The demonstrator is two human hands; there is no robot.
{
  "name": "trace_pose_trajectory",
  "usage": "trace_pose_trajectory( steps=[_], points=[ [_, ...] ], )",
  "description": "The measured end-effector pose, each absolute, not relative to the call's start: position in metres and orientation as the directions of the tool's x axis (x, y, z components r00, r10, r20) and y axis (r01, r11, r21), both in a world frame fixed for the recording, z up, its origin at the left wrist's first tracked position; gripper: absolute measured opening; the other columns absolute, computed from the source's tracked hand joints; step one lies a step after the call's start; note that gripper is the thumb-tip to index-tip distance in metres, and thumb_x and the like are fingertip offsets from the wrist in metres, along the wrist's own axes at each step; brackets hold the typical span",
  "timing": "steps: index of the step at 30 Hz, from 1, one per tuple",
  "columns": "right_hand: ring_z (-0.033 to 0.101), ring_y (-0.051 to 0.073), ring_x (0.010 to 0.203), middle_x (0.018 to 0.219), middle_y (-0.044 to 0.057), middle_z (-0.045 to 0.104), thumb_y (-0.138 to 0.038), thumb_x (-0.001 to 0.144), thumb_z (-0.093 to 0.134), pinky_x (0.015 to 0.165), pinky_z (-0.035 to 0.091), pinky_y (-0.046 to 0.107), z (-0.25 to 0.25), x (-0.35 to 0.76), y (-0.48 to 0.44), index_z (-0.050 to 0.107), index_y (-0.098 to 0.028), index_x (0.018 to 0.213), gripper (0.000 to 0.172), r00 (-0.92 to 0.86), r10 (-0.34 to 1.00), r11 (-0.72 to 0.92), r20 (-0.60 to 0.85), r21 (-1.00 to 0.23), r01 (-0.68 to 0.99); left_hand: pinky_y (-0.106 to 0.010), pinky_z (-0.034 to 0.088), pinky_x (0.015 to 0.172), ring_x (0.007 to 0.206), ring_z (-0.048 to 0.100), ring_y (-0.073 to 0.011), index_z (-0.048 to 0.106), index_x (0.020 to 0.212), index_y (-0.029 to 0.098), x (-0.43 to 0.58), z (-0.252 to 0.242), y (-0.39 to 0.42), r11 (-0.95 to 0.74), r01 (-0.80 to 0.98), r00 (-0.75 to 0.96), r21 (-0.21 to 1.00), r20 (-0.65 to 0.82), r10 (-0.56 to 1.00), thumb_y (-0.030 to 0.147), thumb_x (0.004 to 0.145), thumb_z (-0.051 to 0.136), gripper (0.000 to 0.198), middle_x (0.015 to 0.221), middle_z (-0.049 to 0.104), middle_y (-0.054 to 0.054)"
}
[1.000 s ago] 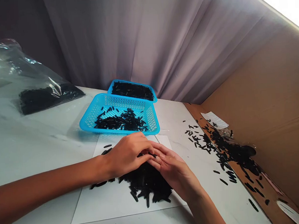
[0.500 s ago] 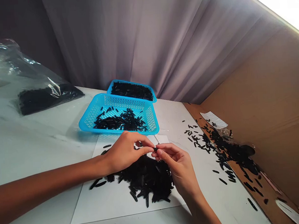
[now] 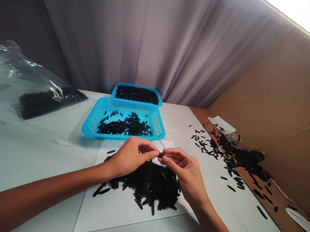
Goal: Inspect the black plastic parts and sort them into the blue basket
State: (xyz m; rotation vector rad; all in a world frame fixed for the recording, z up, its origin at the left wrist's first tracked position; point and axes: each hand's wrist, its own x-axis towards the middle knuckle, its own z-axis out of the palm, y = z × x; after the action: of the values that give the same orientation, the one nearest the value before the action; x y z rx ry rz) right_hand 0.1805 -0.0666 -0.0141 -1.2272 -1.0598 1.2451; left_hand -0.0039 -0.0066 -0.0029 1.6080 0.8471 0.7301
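left hand (image 3: 129,157), coming in from the left of the view, curled, thumb and fingers pinching one end of a small black rod-shaped piece (image 3: 161,155); right hand (image 3: 184,173), coming up from the bottom of the view, fingers bent, pinching the other end of the same piece, so both hands grasping it, neither one released nor balled into a fist. piece held up between the two hands' fingertips, above the far part of a heap of black pieces (image 3: 150,188) lying on a white sheet (image 3: 97,214); a few strays just beside the heap on the sheet. just past the sheet's far edge, a bright blue plastic mesh basket (image 3: 93,122) with a loose layer of black pieces inside; behind it, nearly touching, a second blue basket (image 3: 135,84), more thickly filled. to the left on the white table (image 3: 38,145), a clear plastic bag (image 3: 3,61) with black pieces bunched at one end. to the right, scattered black pieces (image 3: 204,141) running onto a brown cardboard strip (image 3: 250,180), near a paper slip (image 3: 221,124); behind everything, a grey-lilac curtain (image 3: 141,44).
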Motion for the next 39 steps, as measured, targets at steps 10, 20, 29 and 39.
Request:
trace_pose_trajectory(
  steps=[10, 20, 29, 39],
  points=[
    [0.070, 0.017, 0.077, 0.083, 0.003, 0.077, -0.031, 0.075, 0.084, 0.076, 0.055, 0.028, -0.0150, 0.1801, -0.0660, 0.074, -0.021, 0.091, 0.021, 0.081, 0.992, -0.083, -0.092, -0.992, -0.100, -0.029, 0.054, 0.077, 0.079, 0.072, -0.0177, 0.075, 0.079, 0.016, -0.0029, -0.0063, -0.0064, -0.017, 0.078, 0.554, 0.997, -0.029, 0.832, 0.025, 0.084, 0.068, 0.012, 0.082, 0.078, -0.004],
    [0.066, 0.017, 0.074, 0.081, 0.003, 0.075, -0.033, 0.077, 0.081, 0.074, 0.053, 0.030, -0.0149, 0.1806, -0.0673, 0.077, -0.020, 0.089, 0.018, 0.086, 0.994, -0.067, -0.069, -0.997, -0.022, -0.028, 0.054, 0.077, 0.078, 0.072, -0.0168, 0.075, 0.080, 0.017, -0.0028, -0.0104, -0.0054, 0.048, 0.042, 0.569, 0.998, -0.064, 0.820, 0.030, 0.086, 0.068, 0.017, 0.079, 0.078, -0.003],
    [0.069, 0.020, 0.078, 0.083, 0.005, 0.077, -0.034, 0.077, 0.081, 0.077, 0.054, 0.034, -0.0166, 0.1815, -0.0661, 0.077, -0.021, 0.090, 0.018, 0.078, 0.993, -0.084, -0.088, -0.995, -0.050, -0.027, 0.053, 0.079, 0.080, 0.072, -0.0169, 0.075, 0.080, 0.017, -0.0029, -0.0105, -0.0044, 0.034, 0.030, 0.572, 0.999, -0.045, 0.819, 0.029, 0.084, 0.070, 0.014, 0.081, 0.078, -0.003],
    [0.071, 0.019, 0.079, 0.085, 0.004, 0.078, -0.031, 0.075, 0.083, 0.078, 0.055, 0.031, -0.0175, 0.1814, -0.0664, 0.076, -0.021, 0.091, 0.020, 0.073, 0.991, -0.100, -0.108, -0.990, -0.104, -0.028, 0.053, 0.077, 0.081, 0.072, -0.0177, 0.075, 0.080, 0.017, -0.0028, -0.0098, -0.0053, 0.018, 0.049, 0.551, 0.999, -0.042, 0.833, 0.028, 0.084, 0.069, 0.013, 0.082, 0.078, -0.004]
  ],
)
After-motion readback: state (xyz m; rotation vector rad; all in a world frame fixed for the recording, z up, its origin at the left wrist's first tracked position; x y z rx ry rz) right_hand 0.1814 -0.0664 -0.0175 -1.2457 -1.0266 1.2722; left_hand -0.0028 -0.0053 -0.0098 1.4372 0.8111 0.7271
